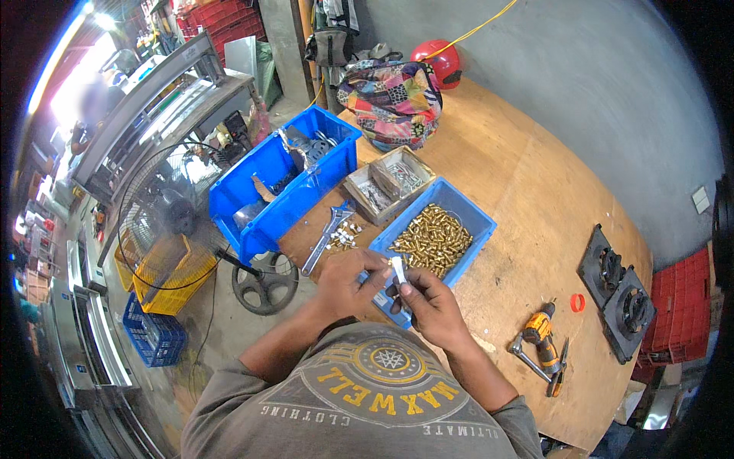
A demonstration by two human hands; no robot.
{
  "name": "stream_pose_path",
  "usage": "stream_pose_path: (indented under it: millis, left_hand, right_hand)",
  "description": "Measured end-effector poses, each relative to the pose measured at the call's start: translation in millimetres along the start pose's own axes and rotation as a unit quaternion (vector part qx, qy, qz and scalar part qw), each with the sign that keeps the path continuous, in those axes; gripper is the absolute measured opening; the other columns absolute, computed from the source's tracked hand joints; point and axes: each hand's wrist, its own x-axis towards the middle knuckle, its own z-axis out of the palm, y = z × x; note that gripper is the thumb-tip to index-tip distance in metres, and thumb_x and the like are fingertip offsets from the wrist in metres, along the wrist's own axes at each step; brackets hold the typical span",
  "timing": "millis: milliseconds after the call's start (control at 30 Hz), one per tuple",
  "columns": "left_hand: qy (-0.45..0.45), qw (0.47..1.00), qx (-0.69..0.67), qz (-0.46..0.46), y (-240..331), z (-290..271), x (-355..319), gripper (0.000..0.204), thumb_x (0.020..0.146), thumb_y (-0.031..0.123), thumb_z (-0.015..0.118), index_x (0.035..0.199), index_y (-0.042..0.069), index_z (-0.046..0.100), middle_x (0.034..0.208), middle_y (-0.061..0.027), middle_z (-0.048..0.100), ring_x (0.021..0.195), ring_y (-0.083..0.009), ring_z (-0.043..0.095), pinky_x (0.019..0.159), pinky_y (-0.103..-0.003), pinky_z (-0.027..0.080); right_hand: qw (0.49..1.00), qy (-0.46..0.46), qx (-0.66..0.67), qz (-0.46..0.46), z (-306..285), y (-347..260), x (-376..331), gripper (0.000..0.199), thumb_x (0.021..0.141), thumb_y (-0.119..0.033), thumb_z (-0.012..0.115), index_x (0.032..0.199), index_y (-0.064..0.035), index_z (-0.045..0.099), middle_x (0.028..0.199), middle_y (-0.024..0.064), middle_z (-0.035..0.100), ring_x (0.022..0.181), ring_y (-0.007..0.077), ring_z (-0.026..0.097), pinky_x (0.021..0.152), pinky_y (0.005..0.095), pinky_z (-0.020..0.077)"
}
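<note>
Left hand [345,284]: closed grip, fingertips pinching the near end of a small white part [397,269], held above the counter [527,191] edge.
Adjustable wrench [326,238]: lies flat on the counter beside a few loose white pieces [344,237].
Small white part: short, pale, tube-like; probably plastic, though too small to tell. Looks light, stiff and a bit slick; best held by its sides with the fingertips.
Right hand [430,304]: closed grip on the same part, thumb and fingers around its lower end.
Blue tray [470,213]: 1 shallow tray just beyond the hands, full of small brass pieces [434,239].
Drill [541,336]: orange, well apart to the right.
</note>
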Motion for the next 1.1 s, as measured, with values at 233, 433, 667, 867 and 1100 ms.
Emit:
stream_pose_path:
  millis: [233, 433, 667, 867, 1100]
  left_hand:
    - [-0.054, 0.996, 0.066, 0.025, -8.4, -4.1, -1.5, 0.014, 0.082, 0.007, 0.074, 0.089, 0.001, 0.063, 0.086, -0.0151, 0.069, 0.077, -0.0299, 0.069, 0.067, -0.038, 0.053]
    - [-0.089, 0.991, 0.092, 0.028, -9.1, 0.6, -8.4, 0.013, 0.084, 0.01, 0.07, 0.09, 0.002, 0.063, 0.086, -0.0145, 0.068, 0.079, -0.0318, 0.067, 0.068, -0.04, 0.052]
    - [-0.122, 0.979, -0.032, -0.161, 7.8, 0.9, -10.8, 0.022, 0.088, 0.011, 0.066, 0.108, 0.001, 0.066, 0.097, -0.0171, 0.07, 0.087, -0.0294, 0.07, 0.074, -0.038, 0.053]
    - [-0.165, 0.98, -0.01, -0.114, 17.2, -2.2, -12.5, 0.029, 0.094, 0.009, 0.057, 0.122, 0.003, 0.063, 0.112, -0.0182, 0.069, 0.104, -0.0297, 0.068, 0.085, -0.037, 0.053]
    - [-0.136, 0.988, 0.002, -0.076, 41.5, -5.3, -15.2, 0.023, 0.093, 0.01, 0.06, 0.115, 0.002, 0.065, 0.12, -0.0177, 0.066, 0.107, -0.0302, 0.067, 0.088, -0.038, 0.053]
  right_hand:
    - [0.996, -0.027, 0.048, 0.063, -0.9, -7.1, -8.2, 0.03, 0.1, -0.012, 0.053, 0.127, 0.0016, 0.052, 0.097, 0.0068, 0.062, 0.084, 0.012, 0.058, 0.073, 0.0278, 0.0496]
    - [0.994, -0.048, 0.023, 0.093, -11.1, -8.1, -10.6, 0.031, 0.099, -0.013, 0.054, 0.127, 0.0016, 0.051, 0.096, 0.0068, 0.063, 0.081, 0.0118, 0.059, 0.069, 0.0264, 0.0492]
    - [0.986, -0.02, -0.163, -0.024, -7.8, -9.9, -13.9, 0.028, 0.096, -0.015, 0.057, 0.118, 0.0019, 0.057, 0.1, 0.0149, 0.065, 0.083, 0.0233, 0.065, 0.071, 0.0345, 0.0509]
    - [0.933, 0.02, -0.326, -0.152, 0.2, -15.3, -21.6, 0.026, 0.092, -0.021, 0.063, 0.111, -0.0042, 0.063, 0.102, 0.021, 0.061, 0.083, 0.0381, 0.064, 0.068, 0.0432, 0.0519]
    - [0.895, 0.066, -0.369, -0.241, 2.1, -10.5, -25.8, 0.019, 0.084, -0.02, 0.07, 0.099, -0.0102, 0.068, 0.087, 0.0149, 0.054, 0.07, 0.032, 0.061, 0.056, 0.0412, 0.0497]
